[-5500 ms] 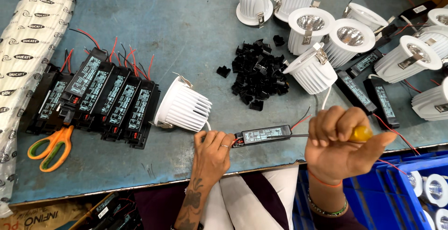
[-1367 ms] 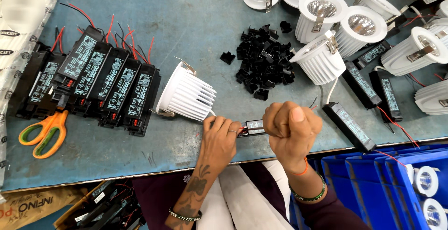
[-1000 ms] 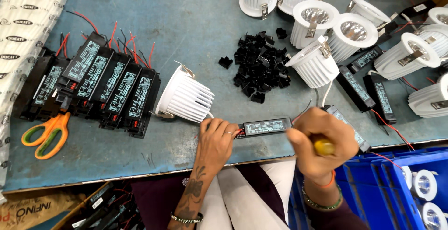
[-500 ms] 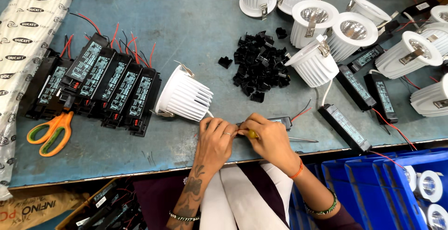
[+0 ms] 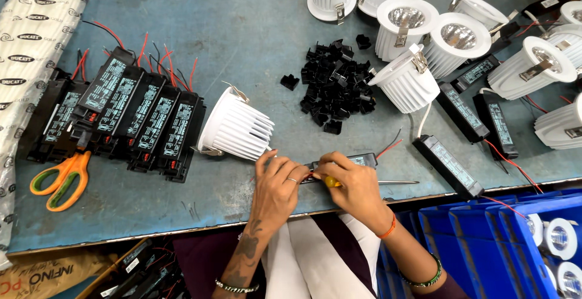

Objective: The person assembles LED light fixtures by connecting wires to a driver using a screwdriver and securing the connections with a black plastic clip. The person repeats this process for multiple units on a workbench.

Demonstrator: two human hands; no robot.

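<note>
A small black driver box [image 5: 348, 160] with red and black wires lies near the table's front edge. My left hand [image 5: 276, 181] pinches its left end. My right hand [image 5: 357, 184] rests over its middle and closes on the yellow handle of a screwdriver [image 5: 332, 182], whose thin metal shaft lies along the table pointing right. Just behind my left hand, a white finned downlight [image 5: 233, 130] lies on its side, its lead running towards the driver box.
A row of black driver boxes [image 5: 139, 114] and orange scissors [image 5: 57, 178] lie at left. A pile of small black caps [image 5: 336, 90] sits mid-table. White downlights [image 5: 406, 20] and more drivers [image 5: 448, 165] fill the right. Blue bins [image 5: 485, 232] stand below the table edge.
My right hand has swung the screwdriver in from the right to the driver box, shaft now lying flat pointing right. My left hand has stayed on the box.
</note>
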